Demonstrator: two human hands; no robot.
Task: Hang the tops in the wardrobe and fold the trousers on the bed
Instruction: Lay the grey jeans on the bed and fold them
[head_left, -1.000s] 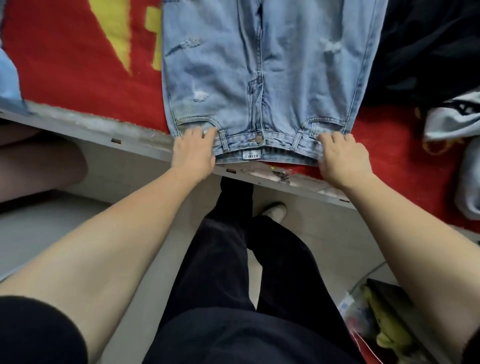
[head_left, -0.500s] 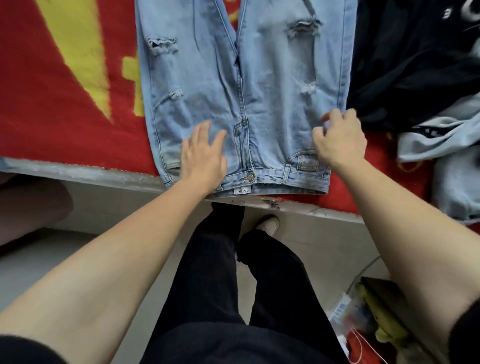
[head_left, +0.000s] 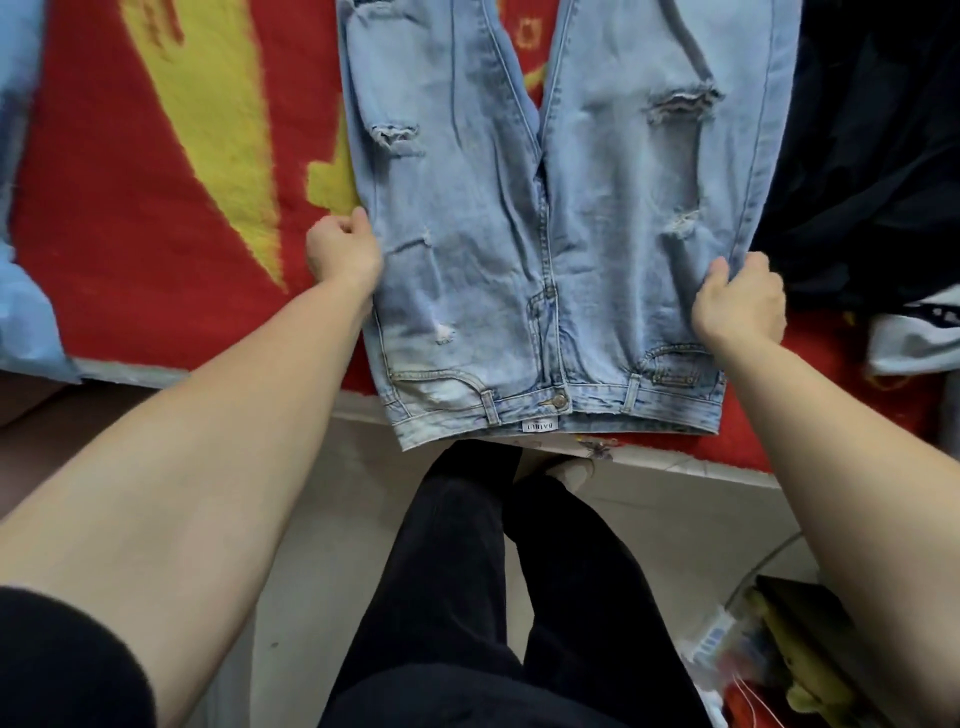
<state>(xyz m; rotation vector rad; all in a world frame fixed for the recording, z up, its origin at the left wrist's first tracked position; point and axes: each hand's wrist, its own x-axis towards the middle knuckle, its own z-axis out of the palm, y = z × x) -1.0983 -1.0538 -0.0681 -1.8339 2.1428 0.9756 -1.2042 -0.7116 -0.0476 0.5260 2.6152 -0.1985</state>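
Light blue ripped jeans lie spread flat, front up, on the red and yellow bed cover. Their waistband hangs slightly over the bed's near edge and the legs run away from me. My left hand grips the jeans' left side seam at thigh height with curled fingers. My right hand grips the right side seam, just above the front pocket. Both arms reach forward over the bed edge.
A pile of dark clothing lies on the bed right of the jeans, with a white and dark garment below it. Light blue fabric lies at the far left. Bags sit on the floor at lower right beside my legs.
Both hands moved from the waistband up along the jeans and out to the side seams. They now grip the seams instead of resting on top. The view tilted further over the bed.
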